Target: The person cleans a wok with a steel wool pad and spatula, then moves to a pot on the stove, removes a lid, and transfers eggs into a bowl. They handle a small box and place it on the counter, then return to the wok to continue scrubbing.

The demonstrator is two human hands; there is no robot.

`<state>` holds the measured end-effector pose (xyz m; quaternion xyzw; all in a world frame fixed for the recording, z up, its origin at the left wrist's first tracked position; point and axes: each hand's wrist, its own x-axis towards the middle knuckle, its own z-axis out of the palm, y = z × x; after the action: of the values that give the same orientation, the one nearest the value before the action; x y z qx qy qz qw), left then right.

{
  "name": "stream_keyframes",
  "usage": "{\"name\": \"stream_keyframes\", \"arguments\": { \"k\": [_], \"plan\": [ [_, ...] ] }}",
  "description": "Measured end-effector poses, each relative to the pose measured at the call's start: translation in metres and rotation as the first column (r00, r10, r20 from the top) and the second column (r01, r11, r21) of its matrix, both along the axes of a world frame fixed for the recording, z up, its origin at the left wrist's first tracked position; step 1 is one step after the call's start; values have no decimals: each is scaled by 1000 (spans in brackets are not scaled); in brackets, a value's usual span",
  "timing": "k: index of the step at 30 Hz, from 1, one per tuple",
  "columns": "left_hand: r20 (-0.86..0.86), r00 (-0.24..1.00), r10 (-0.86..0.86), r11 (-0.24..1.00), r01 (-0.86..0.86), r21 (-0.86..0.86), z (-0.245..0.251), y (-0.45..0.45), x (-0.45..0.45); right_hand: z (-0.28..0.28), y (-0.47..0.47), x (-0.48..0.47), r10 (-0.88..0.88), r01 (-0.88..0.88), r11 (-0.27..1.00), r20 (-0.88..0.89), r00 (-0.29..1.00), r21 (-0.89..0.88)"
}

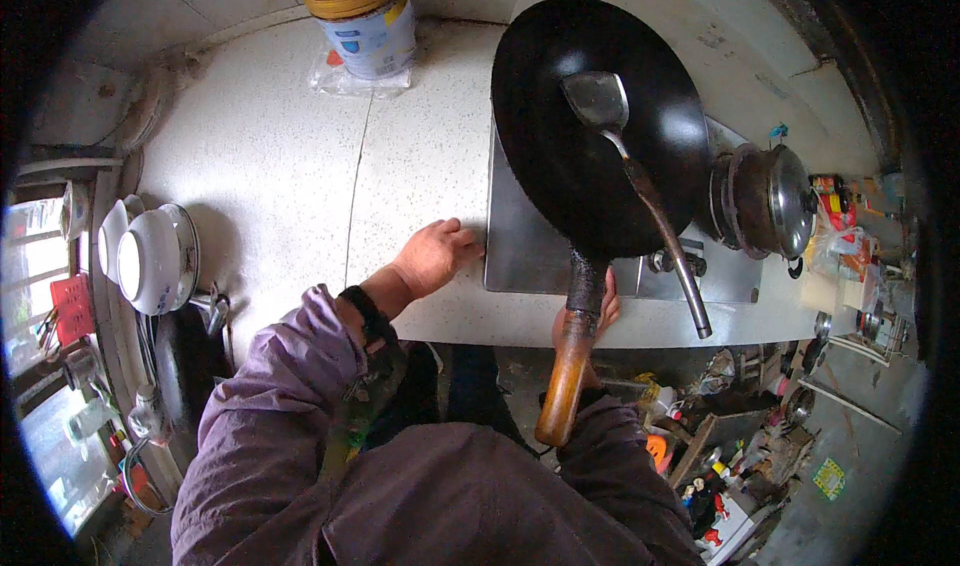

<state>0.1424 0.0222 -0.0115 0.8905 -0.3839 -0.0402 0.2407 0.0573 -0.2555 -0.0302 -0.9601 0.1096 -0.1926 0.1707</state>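
Note:
A black wok [600, 153] with a wooden handle [562, 393] sits above a metal-topped gas stove [525, 258]. Inside the wok rests the blade of a metal spatula [600, 101]; its long handle extends over the near rim. My left hand [442, 255], fingers curled, is at the left edge of the stove, and its fingertips are hard to make out. Partly behind the wok handle, my right hand [609, 303] is by the front edge of the stove. What its fingers touch is hidden. A control knob [661, 261] shows just right of it.
A bucket [364, 33] with a yellow lid stands at the back of the white countertop [420, 153]. Lidded pots [776, 198] are right of the wok. White bowls [154, 262] lean at the left, near a dark pan [184, 378]. Clutter [720, 461] lies below on the right.

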Motion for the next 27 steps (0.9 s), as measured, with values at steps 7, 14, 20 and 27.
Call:
{"name": "stream_keyframes", "arguments": {
  "k": [7, 14, 20, 27],
  "plan": [
    [-180, 968, 173, 975, -143, 170, -5, -3, 34, -3, 1, -1, -15, 16, 999, 27, 1000, -48],
    [33, 999, -34, 999, 34, 7, 1, 1, -17, -3, 1, 0, -8, 9, 998, 25, 1000, -63],
    [37, 999, 34, 998, -32, -49, -1, 1, 5, -4, -2, -3, 11, -11, 995, 2, 1000, -98],
    [-106, 964, 244, 967, -250, -47, 4, -3, -6, -13, -7, -5, 13, -12, 993, 8, 1000, -119]
  ]
}}
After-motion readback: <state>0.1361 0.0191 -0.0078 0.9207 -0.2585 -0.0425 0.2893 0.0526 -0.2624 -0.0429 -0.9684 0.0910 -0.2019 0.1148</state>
